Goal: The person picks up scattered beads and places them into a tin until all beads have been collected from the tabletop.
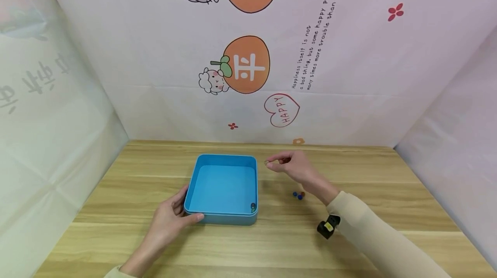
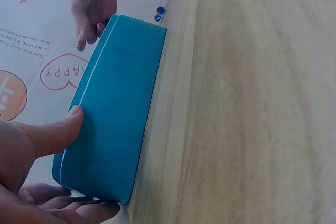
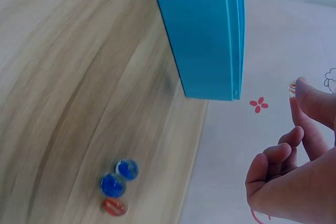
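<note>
A square blue plastic box [image 1: 229,219], with no lid on it, sits on the wooden table. My left hand [image 1: 168,220] grips its near left corner, thumb on the front wall and fingers around the left side. Just beyond the box's right rim, my right hand [image 1: 298,169] pinches a clear striped marble [image 3: 292,88] between thumb and forefinger, above table height. Inside the box, dark glass marbles [image 1: 253,207] lie in the near right corner; their exact number is hard to tell. Two blue marbles [image 3: 113,185] and an orange-red marble [image 3: 115,206] lie together on the table, right of the box.
The wood-grain table [image 1: 155,252] reaches back to a white printed cloth [image 1: 174,114], which hangs behind it. More white cloth [image 1: 462,110] stands along the left and right sides. A black wrist camera [image 1: 328,226] hangs by the right sleeve.
</note>
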Motion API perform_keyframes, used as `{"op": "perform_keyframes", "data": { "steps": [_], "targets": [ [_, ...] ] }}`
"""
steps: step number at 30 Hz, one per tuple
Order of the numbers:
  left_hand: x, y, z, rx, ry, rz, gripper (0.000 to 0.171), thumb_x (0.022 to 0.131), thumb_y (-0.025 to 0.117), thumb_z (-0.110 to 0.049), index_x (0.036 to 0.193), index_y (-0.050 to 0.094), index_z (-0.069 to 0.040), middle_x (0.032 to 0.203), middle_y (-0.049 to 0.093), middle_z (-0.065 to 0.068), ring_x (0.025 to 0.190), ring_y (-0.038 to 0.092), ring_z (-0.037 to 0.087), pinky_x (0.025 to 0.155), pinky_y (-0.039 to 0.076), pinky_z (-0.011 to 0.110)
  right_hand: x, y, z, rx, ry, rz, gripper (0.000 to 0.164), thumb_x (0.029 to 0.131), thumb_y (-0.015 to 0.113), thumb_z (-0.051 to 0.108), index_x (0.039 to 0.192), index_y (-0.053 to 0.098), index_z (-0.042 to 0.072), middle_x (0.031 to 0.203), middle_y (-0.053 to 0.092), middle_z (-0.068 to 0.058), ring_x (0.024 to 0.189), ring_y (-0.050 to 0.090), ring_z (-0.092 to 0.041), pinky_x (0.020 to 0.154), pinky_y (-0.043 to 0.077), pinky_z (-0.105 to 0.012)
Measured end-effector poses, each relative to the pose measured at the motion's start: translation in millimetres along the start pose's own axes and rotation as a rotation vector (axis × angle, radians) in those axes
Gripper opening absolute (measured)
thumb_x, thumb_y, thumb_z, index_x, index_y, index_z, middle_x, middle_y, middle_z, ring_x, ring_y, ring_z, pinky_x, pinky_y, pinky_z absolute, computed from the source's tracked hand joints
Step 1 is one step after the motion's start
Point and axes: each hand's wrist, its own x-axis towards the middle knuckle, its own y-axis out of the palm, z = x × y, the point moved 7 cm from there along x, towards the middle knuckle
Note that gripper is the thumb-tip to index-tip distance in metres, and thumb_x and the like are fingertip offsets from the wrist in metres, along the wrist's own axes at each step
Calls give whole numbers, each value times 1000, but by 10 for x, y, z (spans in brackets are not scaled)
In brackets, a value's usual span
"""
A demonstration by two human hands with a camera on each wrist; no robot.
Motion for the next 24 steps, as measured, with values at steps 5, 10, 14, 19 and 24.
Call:
{"op": "perform_keyframes", "data": {
  "steps": [5,10,14,19,24],
  "targets": [
    [5,-5,4,0,-2,0,102,84,92,-11,163,30,3,166,32,25,147,39,38,110,47,45,40,70,80,2,-15,6,20,96,81,20,112,83,8,105,68,-6,91,49,-25,75,41,-35],
    [0,-8,0,8,2,0,103,83,93,-12,163,30,5,165,32,26,146,40,39,109,47,45,68,149,146,-1,-11,24,20,96,81,21,113,83,9,98,63,-6,91,49,-25,73,40,-35],
    [3,-11,-4,5,5,1,103,84,92,-12,163,30,4,166,32,25,146,40,38,109,47,45,89,212,209,3,-14,39,19,97,80,21,112,83,11,93,58,-5,89,49,-25,73,40,-35],
    [7,-9,-5,5,8,5,102,84,92,-12,163,30,4,166,31,25,147,39,38,110,46,45,131,315,271,24,-2,47,17,96,81,22,109,84,13,92,58,-5,89,49,-24,73,41,-34],
    [1,1,-13,12,8,5,102,83,93,-12,163,31,4,165,32,25,147,40,38,110,46,45,166,429,324,15,-11,49,15,95,82,21,107,85,13,91,62,-5,87,52,-24,70,41,-32]
  ]
}}
